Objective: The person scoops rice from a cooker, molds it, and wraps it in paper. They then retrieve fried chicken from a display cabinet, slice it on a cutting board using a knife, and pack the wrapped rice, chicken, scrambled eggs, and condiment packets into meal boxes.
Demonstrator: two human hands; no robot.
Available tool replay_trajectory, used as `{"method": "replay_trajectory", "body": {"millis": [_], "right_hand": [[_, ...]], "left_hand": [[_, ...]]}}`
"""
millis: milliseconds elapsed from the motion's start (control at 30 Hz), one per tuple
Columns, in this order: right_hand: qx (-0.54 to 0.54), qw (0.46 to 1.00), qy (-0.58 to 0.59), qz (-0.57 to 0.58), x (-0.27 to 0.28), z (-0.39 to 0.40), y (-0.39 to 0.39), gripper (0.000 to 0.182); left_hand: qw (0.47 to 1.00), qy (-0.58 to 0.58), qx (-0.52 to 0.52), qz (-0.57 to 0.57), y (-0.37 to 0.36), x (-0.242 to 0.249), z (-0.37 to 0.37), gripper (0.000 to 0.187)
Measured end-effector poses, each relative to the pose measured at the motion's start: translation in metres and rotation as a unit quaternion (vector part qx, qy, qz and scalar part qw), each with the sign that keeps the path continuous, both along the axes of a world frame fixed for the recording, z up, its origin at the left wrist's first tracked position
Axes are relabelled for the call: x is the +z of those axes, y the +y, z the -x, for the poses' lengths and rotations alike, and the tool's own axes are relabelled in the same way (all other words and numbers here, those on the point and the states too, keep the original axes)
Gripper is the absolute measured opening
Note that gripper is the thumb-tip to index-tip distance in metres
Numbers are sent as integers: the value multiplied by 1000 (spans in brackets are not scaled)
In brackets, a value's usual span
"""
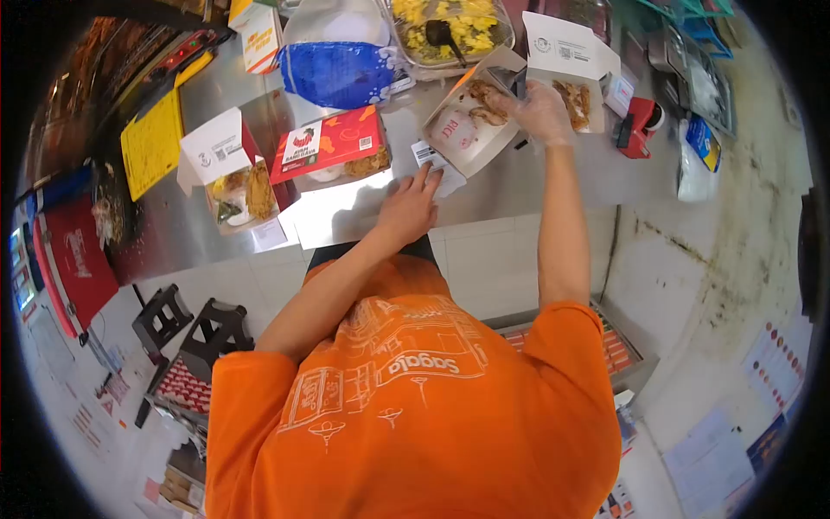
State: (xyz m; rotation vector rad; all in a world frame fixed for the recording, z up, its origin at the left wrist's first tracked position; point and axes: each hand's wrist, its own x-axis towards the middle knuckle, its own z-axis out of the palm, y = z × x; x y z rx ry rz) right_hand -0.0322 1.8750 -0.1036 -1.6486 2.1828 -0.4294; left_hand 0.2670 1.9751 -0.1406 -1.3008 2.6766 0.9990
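Observation:
My bare left hand [408,206] lies with its fingers spread on the steel counter, its fingertips at a printed slip [443,171] beside an open box. That open box [471,156] holds a wrapped rice pack [453,130] and fried chicken pieces [487,97]. My right hand [543,115], in a clear glove, reaches over the box's right side; its fingertips are at the chicken, and what they grip, if anything, is hidden. Just right of it stands another open box [566,48] with fried chicken [574,104].
Left of my hands are a red-lidded box [324,143] and an open white box [212,151] with food. Behind them sit a blue bag [337,73] and a tray of yellow food [445,62]. A red tape dispenser [637,128] stands at right.

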Motion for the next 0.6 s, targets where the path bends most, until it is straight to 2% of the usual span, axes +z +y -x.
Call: {"method": "replay_trajectory", "body": {"millis": [100,200,300,367,433,567,600], "right_hand": [[72,993,6,-97,4,-1,-2,53],[30,992,56,-106,-32,-2,6,47],[39,996,62,-55,-39,-10,15,41],[56,992,59,-100,-55,-1,24,36],[66,988,76,-118,-34,-8,35,33],[166,963,118,-177,20,2,8,37],[133,976,79,-153,41,2,-13,38]], "left_hand": [[998,-50,-18,43,3,-15,-1,65],[995,-59,-30,74,11,-21,-11,65],[996,-28,-17,79,8,-23,-20,62],[998,-5,6,56,8,-19,-26,61],[999,13,34,19,5,-21,-29,60],[997,55,44,-43,-1,-12,-35,44],[992,53,56,-101,-2,-6,-38,39]]}}
